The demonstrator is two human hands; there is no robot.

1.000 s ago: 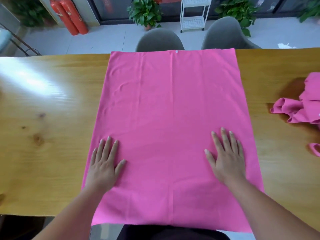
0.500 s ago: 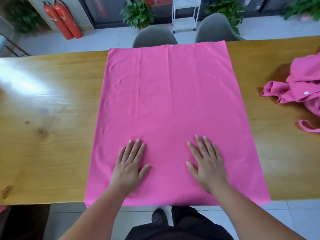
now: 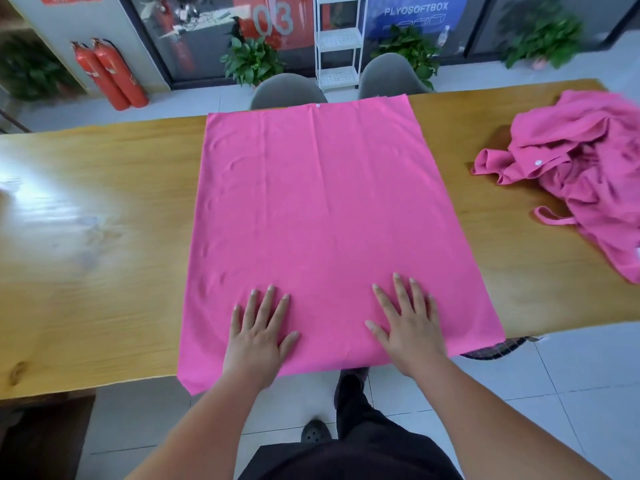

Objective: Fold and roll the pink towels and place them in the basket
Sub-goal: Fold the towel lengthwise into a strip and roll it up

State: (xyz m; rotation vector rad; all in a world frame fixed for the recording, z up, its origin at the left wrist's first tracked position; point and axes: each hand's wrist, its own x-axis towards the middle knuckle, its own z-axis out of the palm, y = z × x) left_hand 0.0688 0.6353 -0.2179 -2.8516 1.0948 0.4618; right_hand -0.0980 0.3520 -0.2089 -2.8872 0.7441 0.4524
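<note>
A pink towel (image 3: 322,209) lies spread flat across the wooden table (image 3: 97,237), reaching from the far edge to the near edge, where its hem hangs slightly over. My left hand (image 3: 259,334) presses flat on its near part, fingers straight and spread. My right hand (image 3: 408,323) lies flat on the towel to the right of it, fingers straight too. A crumpled heap of pink towels (image 3: 585,168) sits at the table's right end. No basket is in view.
Two grey chairs (image 3: 287,91) stand behind the table's far edge. Beyond them are a white shelf rack (image 3: 339,46), potted plants (image 3: 252,60) and red fire extinguishers (image 3: 110,74). A dark round object (image 3: 498,348) shows under the table's near right edge.
Both hands slid inward over the towel from near its side edges toward the middle. The view pulled back and up, so more of the pile on the right shows.
</note>
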